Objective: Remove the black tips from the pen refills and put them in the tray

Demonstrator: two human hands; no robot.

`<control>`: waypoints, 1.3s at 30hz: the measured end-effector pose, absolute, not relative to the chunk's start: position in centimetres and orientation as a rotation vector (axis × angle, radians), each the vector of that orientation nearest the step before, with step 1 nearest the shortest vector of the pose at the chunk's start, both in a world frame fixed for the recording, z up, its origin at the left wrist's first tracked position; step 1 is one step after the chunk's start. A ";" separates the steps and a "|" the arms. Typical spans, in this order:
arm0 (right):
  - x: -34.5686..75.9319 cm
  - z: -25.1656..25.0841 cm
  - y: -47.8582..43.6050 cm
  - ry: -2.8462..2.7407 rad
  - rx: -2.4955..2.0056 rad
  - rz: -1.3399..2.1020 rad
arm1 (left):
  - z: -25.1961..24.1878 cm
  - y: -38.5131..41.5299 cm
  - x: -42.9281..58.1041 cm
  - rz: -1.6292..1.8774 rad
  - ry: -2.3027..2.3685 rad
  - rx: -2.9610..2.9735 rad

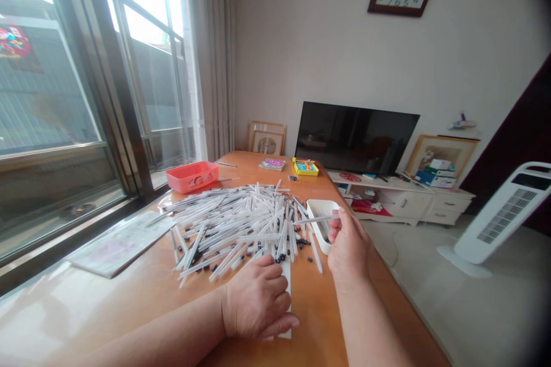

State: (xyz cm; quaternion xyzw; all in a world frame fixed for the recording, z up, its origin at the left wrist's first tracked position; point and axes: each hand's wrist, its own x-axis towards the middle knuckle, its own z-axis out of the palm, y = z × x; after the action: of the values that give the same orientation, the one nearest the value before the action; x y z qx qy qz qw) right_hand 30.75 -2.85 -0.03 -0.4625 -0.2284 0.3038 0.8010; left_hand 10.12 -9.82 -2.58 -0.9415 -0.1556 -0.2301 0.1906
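My right hand (pixel 350 241) is closed, pinching a slim pen (pixel 316 219) with a pale translucent barrel. The pen lies nearly level above a white plastic tray (pixel 310 223), its far end pointing left. Palm down on the table, my left hand (pixel 258 298) is curled, its thumb stretched to the right. Whatever its fingers hold, if anything, is hidden beneath it. Under that hand lies a white strip of paper (pixel 286 328). In front of both hands spreads a large heap of clear pen barrels (pixel 241 218), with small black plugs (pixel 282 258) scattered among them.
A pink plastic basket (pixel 193 178) stands behind the heap on the left. To the left lies a flat booklet (pixel 123 243). Farther back are a yellow box (pixel 305 168) and a purple book (pixel 272 164). The wooden table (pixel 318 312) ends on the right, before a tower fan (pixel 503 218).
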 end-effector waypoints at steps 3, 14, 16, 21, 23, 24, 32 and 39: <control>30.7 0.0 -2.9 -0.499 -0.993 0.651 | -2.0 -8.3 10.2 -0.665 -0.536 -2.582; 30.6 0.2 -3.0 -0.485 -0.979 0.666 | 3.2 -11.9 4.7 -0.183 -1.449 -3.145; 30.6 0.1 -2.9 -0.489 -0.983 0.664 | 2.8 -12.7 4.1 -0.109 -1.544 -3.150; 30.7 -0.1 -2.9 -0.493 -0.991 0.669 | 2.0 -12.5 3.6 -0.269 -1.524 -3.120; 30.7 -0.1 -2.9 -0.500 -0.995 0.664 | 2.2 -11.3 3.0 -0.385 -1.514 -3.032; 30.7 -0.2 -2.8 -0.502 -0.996 0.662 | 2.3 -10.4 2.6 -0.420 -1.547 -2.953; 30.8 -0.4 -2.4 -0.478 -0.994 0.659 | 1.9 -1.5 -2.8 -0.357 -2.025 -2.187; 30.7 -0.2 -2.6 -0.487 -0.984 0.649 | 0.6 0.2 -1.4 -0.493 -1.951 -2.186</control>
State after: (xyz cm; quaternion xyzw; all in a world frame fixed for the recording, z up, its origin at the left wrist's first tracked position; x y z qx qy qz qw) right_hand 30.69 -2.60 -0.21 -0.4594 -0.2275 0.3029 0.8034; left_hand -1.38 0.24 0.62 -0.7331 -0.6542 -0.1654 0.0849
